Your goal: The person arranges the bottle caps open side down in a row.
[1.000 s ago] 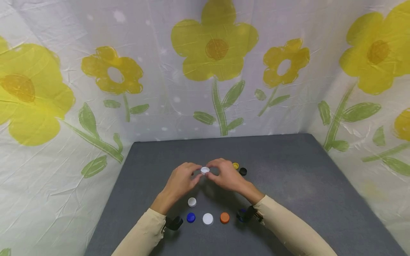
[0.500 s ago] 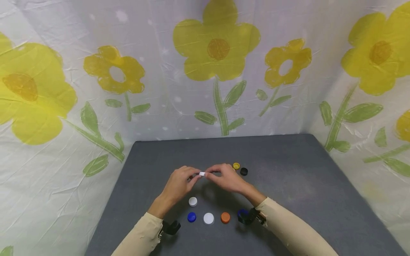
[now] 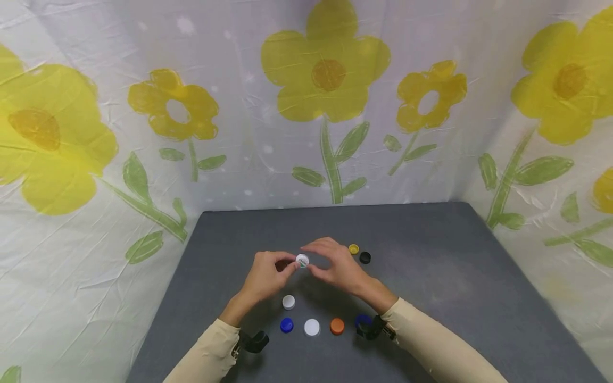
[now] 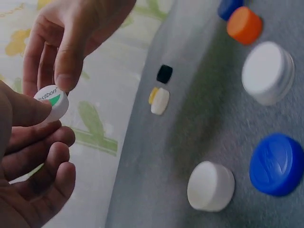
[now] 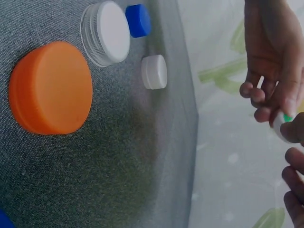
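Now white cap (image 3: 302, 260) shows print (image 4: 48, 94), edge-on earlier

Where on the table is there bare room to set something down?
Right of the black cap, out to the table's right edge; also beyond the left hand and right hand, up to the curtain. Crowded: between the sleeves, where a blue cap, large white cap and orange cap line up.

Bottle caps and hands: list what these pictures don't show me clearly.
Lettering on the held white bottle cap: left wrist view, partly under the left thumb.
Blue bottle cap near the right wrist: head view, partly behind the black wrist camera.
Right hand: right wrist view, cut off by the right edge.
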A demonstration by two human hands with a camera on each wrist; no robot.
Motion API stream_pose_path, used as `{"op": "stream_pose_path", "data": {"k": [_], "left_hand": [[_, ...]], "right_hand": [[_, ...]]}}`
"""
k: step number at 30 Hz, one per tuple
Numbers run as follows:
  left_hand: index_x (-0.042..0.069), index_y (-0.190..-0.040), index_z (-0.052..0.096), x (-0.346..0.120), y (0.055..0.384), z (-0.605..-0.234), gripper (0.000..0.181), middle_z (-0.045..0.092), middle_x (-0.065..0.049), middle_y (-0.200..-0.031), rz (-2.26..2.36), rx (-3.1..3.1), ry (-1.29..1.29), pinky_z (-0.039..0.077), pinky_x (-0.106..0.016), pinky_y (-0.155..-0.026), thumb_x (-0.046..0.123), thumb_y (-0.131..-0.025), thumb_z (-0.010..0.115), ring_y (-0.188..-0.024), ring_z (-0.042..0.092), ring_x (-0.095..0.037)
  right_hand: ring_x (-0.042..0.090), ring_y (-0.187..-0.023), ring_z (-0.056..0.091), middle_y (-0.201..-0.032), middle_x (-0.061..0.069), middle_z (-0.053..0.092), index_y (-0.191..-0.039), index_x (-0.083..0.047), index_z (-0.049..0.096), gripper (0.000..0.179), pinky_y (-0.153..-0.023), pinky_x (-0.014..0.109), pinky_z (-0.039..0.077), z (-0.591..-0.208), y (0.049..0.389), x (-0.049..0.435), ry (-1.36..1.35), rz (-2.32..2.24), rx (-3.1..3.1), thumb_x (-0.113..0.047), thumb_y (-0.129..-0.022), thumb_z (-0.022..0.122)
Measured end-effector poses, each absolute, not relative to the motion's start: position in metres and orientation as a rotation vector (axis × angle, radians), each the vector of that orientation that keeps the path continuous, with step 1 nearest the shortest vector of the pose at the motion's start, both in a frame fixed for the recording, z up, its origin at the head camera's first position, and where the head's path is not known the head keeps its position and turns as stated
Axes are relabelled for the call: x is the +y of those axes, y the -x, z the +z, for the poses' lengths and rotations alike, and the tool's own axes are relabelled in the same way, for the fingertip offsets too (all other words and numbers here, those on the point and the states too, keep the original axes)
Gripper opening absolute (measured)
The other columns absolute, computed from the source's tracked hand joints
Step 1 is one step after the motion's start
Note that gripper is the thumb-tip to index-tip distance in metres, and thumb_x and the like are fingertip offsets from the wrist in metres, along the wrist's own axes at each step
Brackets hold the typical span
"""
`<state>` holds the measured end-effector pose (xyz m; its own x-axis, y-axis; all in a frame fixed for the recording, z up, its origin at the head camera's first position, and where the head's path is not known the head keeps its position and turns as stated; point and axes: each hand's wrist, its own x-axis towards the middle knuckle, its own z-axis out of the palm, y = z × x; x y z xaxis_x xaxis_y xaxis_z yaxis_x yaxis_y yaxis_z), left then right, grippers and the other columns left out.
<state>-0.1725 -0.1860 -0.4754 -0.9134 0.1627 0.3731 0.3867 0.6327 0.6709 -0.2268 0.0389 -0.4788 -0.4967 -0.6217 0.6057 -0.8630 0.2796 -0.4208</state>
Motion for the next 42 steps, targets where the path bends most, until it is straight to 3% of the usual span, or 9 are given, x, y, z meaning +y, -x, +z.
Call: {"op": "stream_pose_path", "data": {"k": [10,18,31,42], "left_hand": [[0.022,-0.098,0.079,-0.187,0.172,-0.471,0.012,0.075,0.008,-0.087,-1.366,-2.656,0.321,0.053,-0.025,-0.064,0.030,-0.090,0.076,-0.073,0.067,-0.005],[0.016,-0.105,0.078,-0.187,0.170,-0.476,0.019,0.071,0.007,-0.080,-1.144,-2.555,0.542,0.052,-0.022,-0.058,0.017,-0.086,0.080,-0.063,0.061,-0.004],[0.015,-0.104,0.078,-0.181,0.169,-0.476,0.022,0.077,0.000,-0.091,-0.786,-2.670,0.712,0.051,-0.022,-0.063,0.018,-0.083,0.083,-0.069,0.065,-0.012],[0.017,-0.104,0.080,-0.180,0.168,-0.489,0.021,0.077,0.000,-0.095,-0.512,-2.831,0.803,0.056,-0.036,-0.072,0.028,-0.086,0.080,-0.084,0.067,-0.017]], "right_hand": [[0.017,-0.115,0.061,-0.120,-0.001,0.069,-0.121,-0.013,0.070,0.034,-0.096,0.037,0.052,-0.478,0.224,0.039,-1.374,0.982,-2.197,-0.020,-0.088,0.078],[0.015,-0.113,0.062,-0.117,-0.002,0.070,-0.119,-0.013,0.072,0.033,-0.091,0.038,0.055,-0.484,0.218,0.041,-1.319,0.971,-2.261,-0.025,-0.089,0.078],[0.013,-0.108,0.064,-0.110,-0.003,0.073,-0.110,-0.019,0.075,0.026,-0.089,0.039,0.054,-0.492,0.210,0.043,-1.217,0.933,-2.424,-0.031,-0.087,0.079],[0.019,-0.108,0.064,-0.112,0.001,0.072,-0.106,-0.014,0.077,0.025,-0.091,0.038,0.054,-0.503,0.204,0.043,-1.307,0.795,-2.523,-0.029,-0.086,0.080]]}}
